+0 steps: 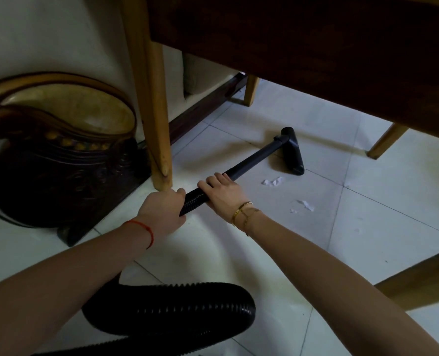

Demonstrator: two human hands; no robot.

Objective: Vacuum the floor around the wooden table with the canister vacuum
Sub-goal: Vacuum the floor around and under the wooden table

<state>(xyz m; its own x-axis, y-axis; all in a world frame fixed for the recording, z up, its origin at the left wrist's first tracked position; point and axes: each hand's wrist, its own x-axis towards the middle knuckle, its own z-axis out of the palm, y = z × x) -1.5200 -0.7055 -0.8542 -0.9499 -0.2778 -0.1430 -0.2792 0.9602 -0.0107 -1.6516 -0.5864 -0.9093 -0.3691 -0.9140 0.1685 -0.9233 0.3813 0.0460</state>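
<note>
A black vacuum wand (254, 158) reaches under the dark wooden table (316, 42), and its floor nozzle (292, 152) rests flat on the white tiled floor (367, 181). My left hand (162, 211) grips the ribbed hose end of the wand. Just ahead of it, my right hand (223, 192) holds the wand where hose meets tube. The black ribbed hose (169, 314) loops back across the floor under my arms. Torn white paper scraps (272, 181) lie right of the wand, and more scraps (306, 205) lie nearer me.
A light wooden table leg (156, 124) stands just left of my hands. A large dark ornate vase with a gold rim (59, 150) sits at the left against the white wall. Other wooden legs (385, 143) stand at the right and far back.
</note>
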